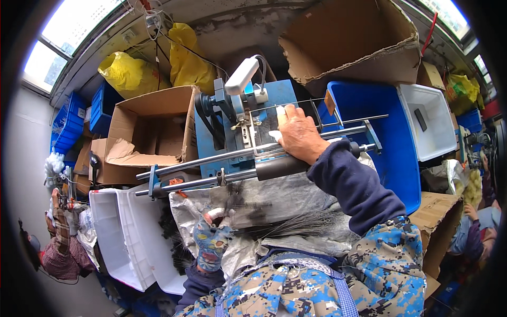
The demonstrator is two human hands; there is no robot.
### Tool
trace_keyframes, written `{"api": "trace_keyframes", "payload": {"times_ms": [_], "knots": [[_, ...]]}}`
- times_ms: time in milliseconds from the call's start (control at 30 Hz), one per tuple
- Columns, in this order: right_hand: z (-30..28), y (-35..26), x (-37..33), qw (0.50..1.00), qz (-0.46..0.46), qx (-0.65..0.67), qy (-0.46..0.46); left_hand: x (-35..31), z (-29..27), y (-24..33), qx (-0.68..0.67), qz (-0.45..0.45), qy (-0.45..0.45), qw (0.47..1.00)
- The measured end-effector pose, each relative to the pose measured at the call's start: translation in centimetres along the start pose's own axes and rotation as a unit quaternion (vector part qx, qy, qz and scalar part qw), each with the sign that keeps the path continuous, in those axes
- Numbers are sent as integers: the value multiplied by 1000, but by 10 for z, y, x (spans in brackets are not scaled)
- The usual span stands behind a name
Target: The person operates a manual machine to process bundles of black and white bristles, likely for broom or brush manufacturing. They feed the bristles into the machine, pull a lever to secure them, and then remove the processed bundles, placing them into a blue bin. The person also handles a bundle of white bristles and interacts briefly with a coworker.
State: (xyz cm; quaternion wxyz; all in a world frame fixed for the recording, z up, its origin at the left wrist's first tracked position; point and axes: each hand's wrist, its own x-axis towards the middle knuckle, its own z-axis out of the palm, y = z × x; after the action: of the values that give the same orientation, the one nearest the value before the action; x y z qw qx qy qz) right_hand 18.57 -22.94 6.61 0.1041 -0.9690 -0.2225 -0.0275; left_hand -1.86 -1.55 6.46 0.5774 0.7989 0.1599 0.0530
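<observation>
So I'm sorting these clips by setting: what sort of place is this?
Most likely a small workshop or factory floor. The right hand rests on a blue bench machine with steel guide rods, and cardboard boxes and plastic bins crowd around it.

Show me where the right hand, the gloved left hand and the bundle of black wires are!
right hand [299,136], head view, on the back of the hand.
gloved left hand [211,240], head view, on the patterned glove.
bundle of black wires [296,224], head view, mid-bundle.
</observation>
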Motion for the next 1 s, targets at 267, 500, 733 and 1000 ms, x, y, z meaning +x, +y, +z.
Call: {"api": "trace_keyframes", "payload": {"times_ms": [267,500,733,1000], "knots": [[-9,50,22,986,10,-143,79,3,11,13,-82,-23,-48,995],[-77,28,-52,996,-83,-10,-9,-1,-20,9,-163,-43,50,984],[-22,-70,-110,764,-59,640,-60,-1,18,30,-168,-35,-181,968],[-84,-2,-65,635,30,762,123,-4,-9,-9,-150,-122,-138,971]]}}
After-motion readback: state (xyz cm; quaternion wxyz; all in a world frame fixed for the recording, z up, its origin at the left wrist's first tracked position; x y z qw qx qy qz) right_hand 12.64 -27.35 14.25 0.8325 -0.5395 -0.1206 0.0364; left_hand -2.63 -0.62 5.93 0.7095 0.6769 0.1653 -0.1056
